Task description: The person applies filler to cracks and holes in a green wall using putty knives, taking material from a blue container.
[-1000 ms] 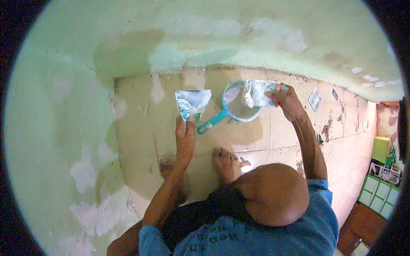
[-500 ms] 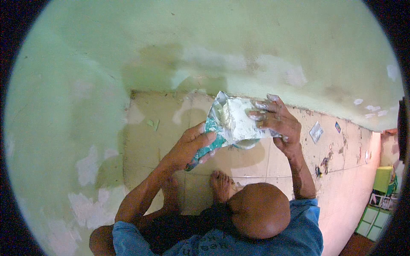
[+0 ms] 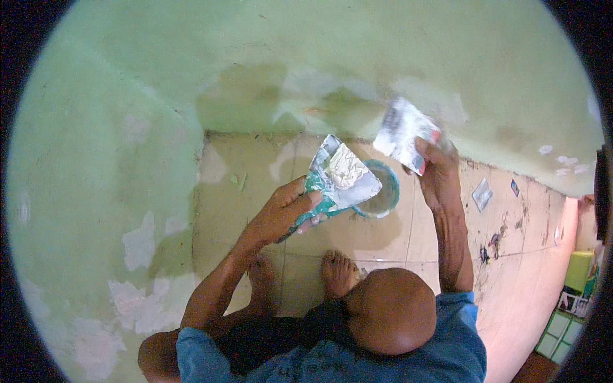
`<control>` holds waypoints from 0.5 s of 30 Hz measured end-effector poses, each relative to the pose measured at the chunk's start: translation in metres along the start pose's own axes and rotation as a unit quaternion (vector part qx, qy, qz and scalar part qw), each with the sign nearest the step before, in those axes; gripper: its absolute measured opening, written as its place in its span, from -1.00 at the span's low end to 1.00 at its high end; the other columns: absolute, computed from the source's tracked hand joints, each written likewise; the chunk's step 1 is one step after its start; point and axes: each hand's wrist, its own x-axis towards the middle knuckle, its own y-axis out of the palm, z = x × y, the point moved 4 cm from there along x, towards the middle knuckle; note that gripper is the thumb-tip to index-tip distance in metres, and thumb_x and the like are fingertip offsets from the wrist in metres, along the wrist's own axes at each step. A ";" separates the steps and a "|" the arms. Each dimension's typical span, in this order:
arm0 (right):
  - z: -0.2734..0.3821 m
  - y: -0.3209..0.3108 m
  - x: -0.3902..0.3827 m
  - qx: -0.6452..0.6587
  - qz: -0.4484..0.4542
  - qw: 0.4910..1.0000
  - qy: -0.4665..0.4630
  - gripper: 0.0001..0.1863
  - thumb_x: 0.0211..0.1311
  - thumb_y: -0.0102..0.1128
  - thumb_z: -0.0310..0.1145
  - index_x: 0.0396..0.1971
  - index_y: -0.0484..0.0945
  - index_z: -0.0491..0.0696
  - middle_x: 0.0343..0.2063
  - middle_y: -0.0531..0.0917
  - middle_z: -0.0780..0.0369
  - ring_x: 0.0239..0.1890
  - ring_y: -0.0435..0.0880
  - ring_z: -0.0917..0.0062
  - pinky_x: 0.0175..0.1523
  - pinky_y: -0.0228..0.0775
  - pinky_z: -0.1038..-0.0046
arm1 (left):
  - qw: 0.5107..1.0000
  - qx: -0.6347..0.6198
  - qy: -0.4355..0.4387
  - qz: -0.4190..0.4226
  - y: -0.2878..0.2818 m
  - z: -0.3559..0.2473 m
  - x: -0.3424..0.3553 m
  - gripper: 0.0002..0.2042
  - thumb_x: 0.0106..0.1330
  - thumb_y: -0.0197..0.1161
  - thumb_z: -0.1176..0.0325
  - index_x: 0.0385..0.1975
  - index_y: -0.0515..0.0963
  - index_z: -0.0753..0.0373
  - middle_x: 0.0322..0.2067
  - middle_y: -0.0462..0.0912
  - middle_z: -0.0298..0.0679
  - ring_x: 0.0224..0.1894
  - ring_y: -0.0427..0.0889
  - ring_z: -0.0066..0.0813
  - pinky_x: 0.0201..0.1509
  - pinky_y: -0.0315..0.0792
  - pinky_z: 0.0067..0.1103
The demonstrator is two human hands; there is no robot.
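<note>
My left hand (image 3: 276, 214) is closed around the green handle of a wide putty knife (image 3: 367, 190). A mound of white putty (image 3: 346, 167) rests on its triangular blade, which is held roughly flat over the floor. To the right, my right hand (image 3: 439, 167) grips a thin, putty-smeared rectangular plate (image 3: 399, 133), slightly blurred and raised close to the green wall (image 3: 357, 38). Some reddish colour shows near the fingers. The two tools are apart. Below and between them, a round container with a teal rim (image 3: 396, 191) stands on the floor, partly hidden by the putty knife.
Whitish patches (image 3: 147, 306) mark the green wall at left and ahead. On the tiled floor (image 3: 415, 246) at right lie a silvery packet (image 3: 482, 194), a small dark packet (image 3: 514, 187) and dark cord-like bits (image 3: 490, 247). Green-and-white furniture (image 3: 559, 332) stands far right.
My right hand has lifted the plate off the putty knife and moved it up and right toward the wall. The putty on the blade and the container below are now uncovered.
</note>
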 end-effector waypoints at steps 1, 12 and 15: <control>-0.007 0.007 0.004 0.083 0.029 0.994 0.058 -0.69 0.04 0.24 -0.50 -0.17 0.44 -0.16 -0.41 0.60 0.27 -0.41 0.60 0.55 -0.32 0.44 0.49 | 0.999 -0.009 -0.020 0.030 -0.003 0.004 0.004 -0.71 0.39 0.02 0.18 -0.06 0.44 0.25 -0.41 0.51 -0.36 -0.48 0.41 -0.71 -0.44 0.35 -0.70; -0.019 -0.001 0.001 -0.190 -0.024 0.976 -0.100 -0.67 0.14 0.19 -0.39 -0.07 0.55 -0.09 -0.24 0.65 0.19 -0.30 0.62 0.41 -0.22 0.47 0.40 | 0.970 0.219 0.076 -0.068 -0.026 0.014 -0.001 -0.62 0.41 -0.03 0.16 0.05 0.38 0.32 -0.24 0.57 -0.15 -0.25 0.54 -0.37 -0.12 0.44 -0.42; 0.000 0.032 -0.025 -0.503 0.126 0.798 -0.307 -0.65 0.13 0.05 -0.31 -0.07 0.58 0.00 -0.08 0.62 0.07 0.03 0.52 0.08 0.16 0.28 0.11 | 0.883 0.413 0.178 -0.133 -0.056 0.065 0.005 -0.56 0.41 -0.06 0.15 0.14 0.29 0.33 -0.10 0.52 -0.03 -0.21 0.54 -0.25 -0.05 0.42 -0.32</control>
